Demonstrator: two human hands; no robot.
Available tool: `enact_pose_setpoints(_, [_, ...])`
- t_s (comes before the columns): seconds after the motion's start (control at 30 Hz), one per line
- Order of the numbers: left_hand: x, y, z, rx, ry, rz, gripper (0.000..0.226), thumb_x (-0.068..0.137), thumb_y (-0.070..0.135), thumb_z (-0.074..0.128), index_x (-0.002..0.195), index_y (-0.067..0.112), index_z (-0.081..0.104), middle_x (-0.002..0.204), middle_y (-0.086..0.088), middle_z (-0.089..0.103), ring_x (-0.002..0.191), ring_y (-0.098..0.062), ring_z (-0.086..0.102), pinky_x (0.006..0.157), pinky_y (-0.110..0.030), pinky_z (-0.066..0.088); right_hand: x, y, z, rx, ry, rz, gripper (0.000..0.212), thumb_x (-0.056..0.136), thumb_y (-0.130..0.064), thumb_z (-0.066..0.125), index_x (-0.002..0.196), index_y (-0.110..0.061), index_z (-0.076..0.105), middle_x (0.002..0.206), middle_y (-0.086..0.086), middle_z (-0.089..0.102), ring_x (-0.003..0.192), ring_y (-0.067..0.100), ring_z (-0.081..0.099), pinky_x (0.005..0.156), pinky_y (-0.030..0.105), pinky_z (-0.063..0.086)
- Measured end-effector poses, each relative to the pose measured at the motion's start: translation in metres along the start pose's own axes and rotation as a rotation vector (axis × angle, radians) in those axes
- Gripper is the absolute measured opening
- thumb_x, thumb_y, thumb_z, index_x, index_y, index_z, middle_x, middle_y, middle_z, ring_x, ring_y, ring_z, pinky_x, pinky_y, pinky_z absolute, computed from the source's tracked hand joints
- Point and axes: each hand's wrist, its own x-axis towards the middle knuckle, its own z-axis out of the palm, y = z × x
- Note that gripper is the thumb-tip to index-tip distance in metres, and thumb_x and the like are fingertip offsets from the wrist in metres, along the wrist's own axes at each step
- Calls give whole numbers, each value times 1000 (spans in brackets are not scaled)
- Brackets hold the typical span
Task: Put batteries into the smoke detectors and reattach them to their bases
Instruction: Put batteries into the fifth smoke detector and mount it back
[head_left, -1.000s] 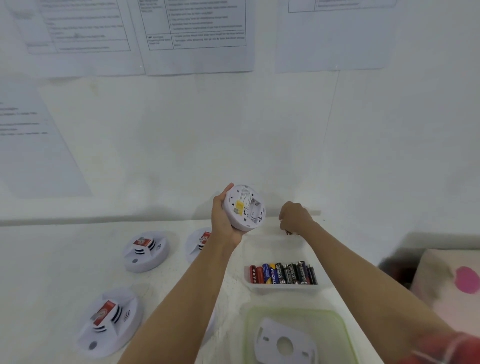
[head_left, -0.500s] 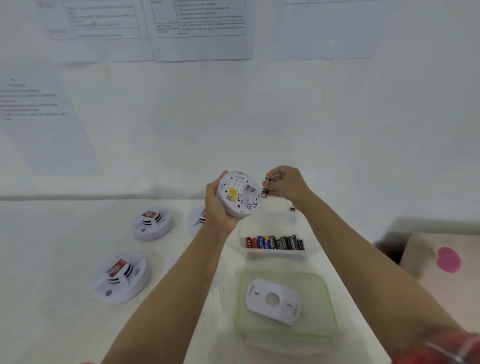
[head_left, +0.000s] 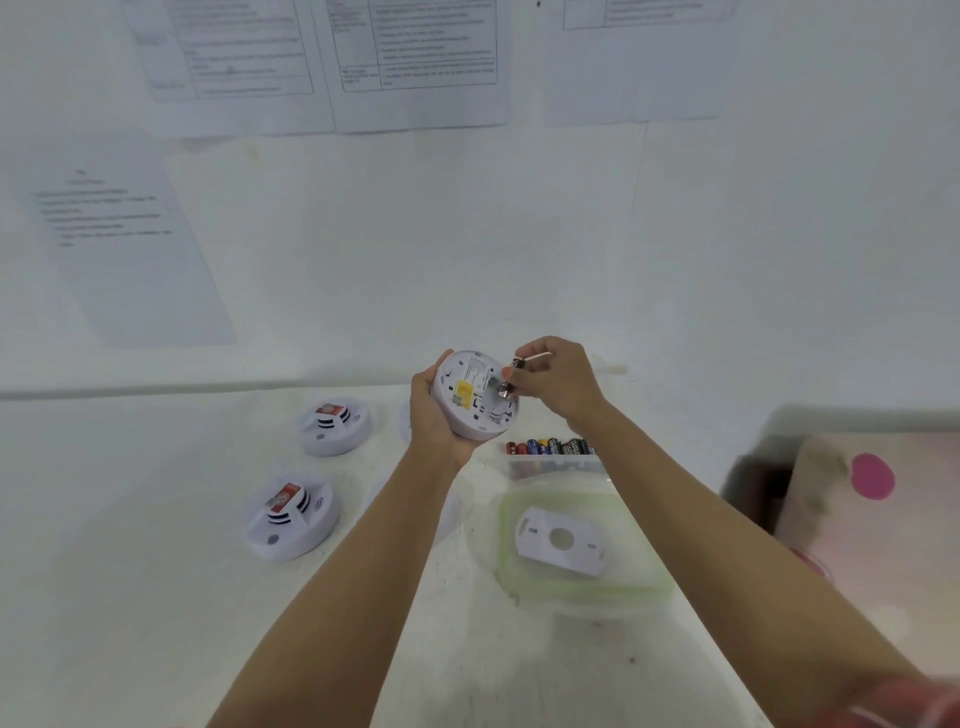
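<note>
Left of the held smoke detector (head_left: 475, 397), two other detectors (head_left: 336, 426) lie on the counter (head_left: 130, 519). The left hand (head_left: 434, 410) grips it with curled fingers, back side up. At its right edge, the right hand (head_left: 558, 382) fingers pinch a battery (head_left: 506, 388)

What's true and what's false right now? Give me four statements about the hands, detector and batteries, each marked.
The left hand holds a smoke detector, its back toward the camera. True.
The right hand is empty. False: it pinches a battery at the detector's back.
A white base plate lies within the green container's rim. True.
The spare batteries lie inside the green container. False: they lie in a clear tray.
</note>
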Motion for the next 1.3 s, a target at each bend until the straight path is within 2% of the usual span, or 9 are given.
enact_pose_setpoints(0.1, [-7, 1, -5, 6, 0, -47, 51, 91, 38, 36, 63, 14, 71, 80, -10, 60, 79, -24, 51, 99, -41, 33, -15, -2, 12, -6, -1, 37, 26, 71, -4, 78, 73, -16, 55, 64, 6, 62, 66, 27, 63, 80, 49, 55])
enact_pose_setpoints(0.2, [-12, 2, -13, 21, 16, -58, 39, 90, 38, 38, 75, 12, 62, 81, -10, 56, 73, -23, 49, 81, -36, 37, -29, -3, 26, -32, 0, 82, 26, 69, -4, 77, 70, -17, 55, 67, 5, 61, 74, 30, 64, 80, 51, 55])
enact_pose_setpoints(0.37, [-19, -3, -29, 69, 31, -72, 45, 91, 39, 37, 70, 12, 65, 79, -9, 57, 73, -23, 51, 77, -37, 39, -50, -2, 36, -70, 30, 122, 25, 71, -5, 75, 69, -17, 54, 78, 12, 64, 74, 29, 63, 61, 33, 51])
enact_pose_setpoints(0.5, [-22, -6, -34, 60, 43, -74, 43, 91, 40, 38, 72, 13, 65, 75, -9, 60, 73, -24, 52, 77, -37, 41, -57, -1, 36, -55, 49, 127, 24, 70, -7, 78, 67, -15, 55, 84, 22, 69, 83, 39, 69, 78, 48, 56])
enact_pose_setpoints(0.6, [-21, -6, -31, 73, 70, -58, 36, 90, 40, 39, 81, 14, 62, 82, -9, 58, 76, -24, 53, 81, -38, 40, -56, -4, 36, -104, 15, 130, 24, 69, -12, 80, 68, -16, 57, 91, 23, 70, 87, 34, 69, 81, 46, 56])
enact_pose_setpoints(0.77, [-19, -5, -24, 37, 20, -37, 42, 91, 39, 39, 72, 13, 67, 83, -10, 58, 75, -24, 53, 80, -39, 40, -51, -13, 31, -150, -45, 149, 24, 71, -14, 79, 88, -6, 65, 94, 17, 71, 81, 26, 68, 70, 37, 57])
enact_pose_setpoints(1.03, [-20, -7, -16, 32, -20, -5, 37, 92, 38, 35, 80, 14, 60, 81, -8, 56, 75, -22, 50, 77, -37, 38, -52, -16, 18, -26, -8, 175, 18, 67, -2, 79, 67, -7, 63, 78, 19, 68, 71, 31, 67, 80, 47, 56])
enact_pose_setpoints(1.17, [-18, -7, -14, 46, -5, -9, 38, 92, 40, 35, 81, 14, 61, 81, -7, 57, 75, -22, 50, 76, -36, 39, -54, -24, 17, -66, -127, 236, 11, 66, 2, 79, 69, 5, 69, 88, 33, 68, 70, 33, 63, 87, 48, 54])
enact_pose_setpoints(1.3, [-18, -10, -12, 42, -7, -10, 37, 91, 41, 36, 83, 15, 61, 82, -7, 57, 77, -22, 51, 77, -36, 40, -50, -22, 19, -97, -87, 211, 16, 67, 0, 79, 76, 9, 69, 82, 27, 68, 61, 29, 62, 84, 50, 55])
